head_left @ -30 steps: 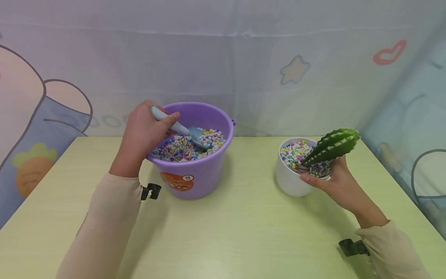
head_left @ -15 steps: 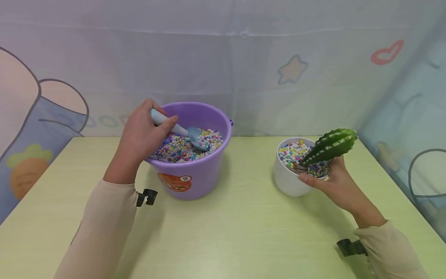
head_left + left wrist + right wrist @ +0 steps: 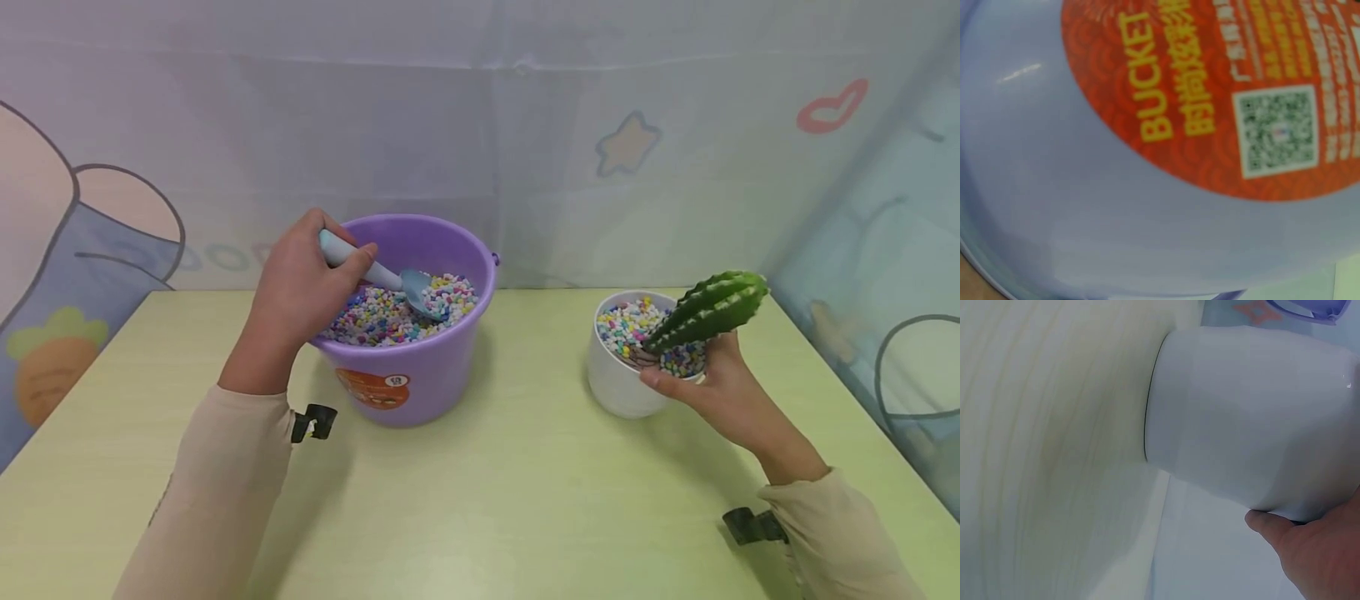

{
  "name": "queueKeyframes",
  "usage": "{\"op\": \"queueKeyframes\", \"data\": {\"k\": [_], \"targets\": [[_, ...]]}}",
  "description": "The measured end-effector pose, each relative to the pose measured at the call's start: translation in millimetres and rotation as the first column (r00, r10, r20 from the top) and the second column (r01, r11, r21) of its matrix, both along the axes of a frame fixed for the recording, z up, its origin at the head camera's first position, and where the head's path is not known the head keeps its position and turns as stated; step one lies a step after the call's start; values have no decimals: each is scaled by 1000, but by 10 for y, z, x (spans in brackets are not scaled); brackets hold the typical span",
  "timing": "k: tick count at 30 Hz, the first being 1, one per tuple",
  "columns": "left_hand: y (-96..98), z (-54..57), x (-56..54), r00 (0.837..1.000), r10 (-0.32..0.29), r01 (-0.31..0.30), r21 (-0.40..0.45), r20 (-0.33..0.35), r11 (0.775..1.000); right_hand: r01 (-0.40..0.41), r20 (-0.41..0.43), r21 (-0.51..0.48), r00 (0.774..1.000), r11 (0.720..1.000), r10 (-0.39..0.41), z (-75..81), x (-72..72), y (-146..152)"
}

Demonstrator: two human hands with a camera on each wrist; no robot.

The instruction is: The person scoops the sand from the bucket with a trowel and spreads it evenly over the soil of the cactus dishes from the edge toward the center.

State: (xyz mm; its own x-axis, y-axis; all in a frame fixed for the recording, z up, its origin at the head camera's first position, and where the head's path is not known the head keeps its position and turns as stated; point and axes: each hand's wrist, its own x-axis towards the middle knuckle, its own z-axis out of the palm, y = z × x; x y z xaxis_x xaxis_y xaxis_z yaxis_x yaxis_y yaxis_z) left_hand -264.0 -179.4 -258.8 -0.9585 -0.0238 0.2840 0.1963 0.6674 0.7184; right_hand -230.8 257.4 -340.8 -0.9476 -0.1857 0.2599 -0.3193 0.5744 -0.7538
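My left hand (image 3: 300, 283) holds the handle of a light blue toy shovel (image 3: 417, 293) over the left rim of a purple bucket (image 3: 442, 375). The shovel's blade lies among the multicoloured pebbles (image 3: 382, 321) inside. At the right, my right hand (image 3: 731, 400) grips the rim side of a white pot (image 3: 622, 390), its thumb at the front. A green cactus (image 3: 708, 310) leans to the right out of the pot, rising from pebbles of the same mixed colours. In the right wrist view, the pot (image 3: 1241, 419) stands on the table with fingers (image 3: 1269, 524) against its side.
Both containers stand near the back of a pale yellow-green table (image 3: 480, 500). Behind it hangs a cloth backdrop (image 3: 420, 125) with cartoon prints, and another panel (image 3: 907, 250) runs along the right. The left wrist view is filled by the bucket's orange label (image 3: 1197, 125).
The head view has drifted a little, so everything sits slightly further left. My left forearm has shifted slightly left; both holds stay the same.
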Motion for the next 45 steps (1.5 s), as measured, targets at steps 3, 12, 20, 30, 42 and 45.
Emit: {"op": "queueKeyframes", "data": {"k": [3, 12, 20, 30, 42, 45], "targets": [[0, 11, -1, 1000, 1, -1, -8, 0, 1000, -2, 2, 4, 1000, 1000, 2, 5, -5, -2], [-2, 18, -7, 1000, 17, -17, -25, 15, 1000, 0, 12, 10, 1000, 1000, 0, 0, -3, 2], [-5, 14, -6, 1000, 13, -13, -26, 12, 1000, 14, 3, 25, 1000, 1000, -14, 4, 17, -24], [-4, 11, 0, 1000, 15, -15, -28, 5, 999, 78, 21, 46, 997, 996, -80, 17, 56, -96], [-13, -4, 0, 1000, 22, -21, -22, 8, 1000, 82, 25, 103, 996, 991, -85, 35, 55, -138], [-14, -1, -4, 1000, 20, -20, -20, 6, 1000, 16, 46, 115, 999, 993, -21, 78, 37, -63]]}}
